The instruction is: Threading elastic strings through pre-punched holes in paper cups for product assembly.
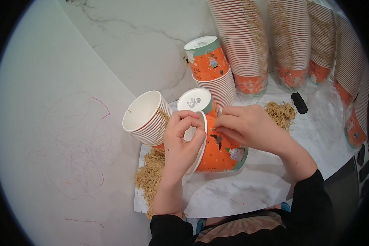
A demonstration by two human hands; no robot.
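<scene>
An orange paper bucket (219, 158) with a white rim, a green base band and printed figures lies tilted on its side, its mouth toward the left. My left hand (182, 137) is closed on the rim, with the thumb and fingers bent there. Against the upper side wall, my right hand (252, 125) pinches at a short end of tan cord (212, 129). How far the cord runs inside the bucket is hidden. Just behind, an upturned bucket (194, 100) shows its white base. A nested stack of white-rimmed buckets (141, 112) stands left of my left hand, with cord hanging over its rims.
Tan cord pieces (151, 174) lie piled at left; a smaller cord pile (281, 115) sits at right beside a small black object (299, 103). Behind stand upturned stacked buckets (211, 67) and several tall bagged stacks (244, 45). Crumpled clear plastic (326, 108) lies far right.
</scene>
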